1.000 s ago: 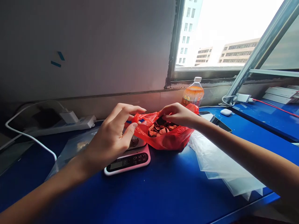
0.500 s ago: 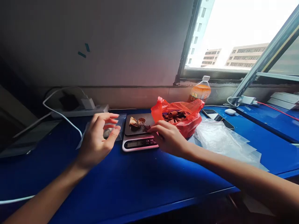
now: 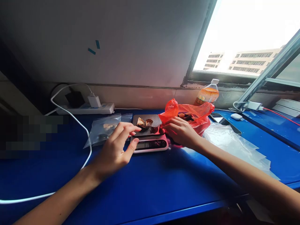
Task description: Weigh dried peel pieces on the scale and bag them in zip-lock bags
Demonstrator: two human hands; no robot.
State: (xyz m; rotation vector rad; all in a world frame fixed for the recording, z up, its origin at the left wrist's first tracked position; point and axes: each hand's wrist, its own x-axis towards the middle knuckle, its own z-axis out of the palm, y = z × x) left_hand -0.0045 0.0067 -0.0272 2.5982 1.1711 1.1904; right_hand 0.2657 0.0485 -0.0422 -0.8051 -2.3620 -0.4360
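Observation:
A kitchen scale [image 3: 151, 145] stands on the blue table. Its dark plate holds several dried brown peel-like pieces [image 3: 145, 122]. My left hand [image 3: 122, 145] hovers at the scale's front left corner, thumb and fingers apart with nothing between them. Right of the scale, a red plastic bag [image 3: 172, 107] holds more of the dried brown pieces [image 3: 186, 117]. My right hand [image 3: 181, 132] is at the bag's near left side, its fingers curled on the red plastic; the fingertips are partly hidden. Behind my left hand lies a clear bag [image 3: 96, 129] with pale pieces inside.
A stack of clear plastic bags [image 3: 234, 147] lies to the right, beside a phone [image 3: 227, 123] and a small white case [image 3: 236, 116]. Behind the red bag stands an orange drink bottle [image 3: 208, 93]. A power strip [image 3: 105, 108] and white cable [image 3: 70, 114] are at left.
My right hand has left the piece on the scale plate and moved right to the red bag, whose left rim is now bent. My left hand has come closer to the scale. The view shifted.

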